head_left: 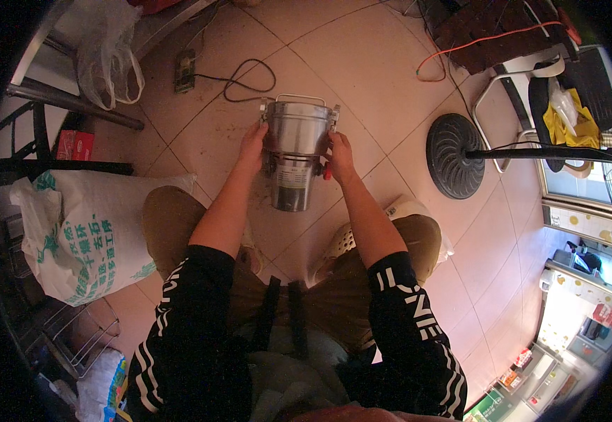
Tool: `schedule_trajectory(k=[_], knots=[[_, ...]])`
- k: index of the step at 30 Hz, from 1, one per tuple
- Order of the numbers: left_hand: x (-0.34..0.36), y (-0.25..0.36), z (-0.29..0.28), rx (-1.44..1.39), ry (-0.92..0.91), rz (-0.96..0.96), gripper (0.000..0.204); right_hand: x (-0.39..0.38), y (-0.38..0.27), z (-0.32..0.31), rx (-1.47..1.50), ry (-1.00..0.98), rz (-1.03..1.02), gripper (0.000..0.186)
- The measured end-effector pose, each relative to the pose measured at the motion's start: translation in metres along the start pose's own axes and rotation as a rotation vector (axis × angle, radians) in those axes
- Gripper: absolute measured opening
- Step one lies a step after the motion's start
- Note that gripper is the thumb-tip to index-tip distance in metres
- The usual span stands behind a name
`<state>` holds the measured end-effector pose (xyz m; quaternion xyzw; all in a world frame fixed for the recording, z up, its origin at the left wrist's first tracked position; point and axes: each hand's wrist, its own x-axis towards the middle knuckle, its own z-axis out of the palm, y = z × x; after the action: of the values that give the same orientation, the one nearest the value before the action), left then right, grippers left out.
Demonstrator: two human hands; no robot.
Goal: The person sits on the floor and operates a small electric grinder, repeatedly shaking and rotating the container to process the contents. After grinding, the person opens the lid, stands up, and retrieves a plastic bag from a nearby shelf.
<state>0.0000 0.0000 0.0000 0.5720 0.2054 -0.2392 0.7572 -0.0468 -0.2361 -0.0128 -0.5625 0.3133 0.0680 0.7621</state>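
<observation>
A silvery metal grinder with a wide bowl, a narrower base, side latches and a wire handle is in front of me, above the tiled floor. On its left side my left hand grips it just below the latch. My right hand holds the opposite side, with a small red knob beside the fingers. A label shows on the base. Whether the grinder rests on the floor or is lifted, I cannot tell.
A black cord lies beyond the grinder, running to a power strip. A full white sack stands at my left. To the right are a round black fan base and a chair frame. An orange cable hangs at the far right.
</observation>
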Motion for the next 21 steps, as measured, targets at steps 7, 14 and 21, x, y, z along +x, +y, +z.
schedule_trajectory(k=[7,14,21], knots=[[-0.013,0.017,0.009,-0.051,0.011,0.015,0.054,-0.002,-0.006,0.009,0.002,0.024,-0.015,0.048],[0.010,-0.003,-0.001,-0.205,0.014,0.001,0.047,-0.015,-0.018,0.012,-0.027,0.047,0.024,0.048],[0.013,-0.008,-0.006,-0.360,-0.031,-0.014,0.042,-0.027,-0.026,0.015,0.017,0.062,0.069,0.044]])
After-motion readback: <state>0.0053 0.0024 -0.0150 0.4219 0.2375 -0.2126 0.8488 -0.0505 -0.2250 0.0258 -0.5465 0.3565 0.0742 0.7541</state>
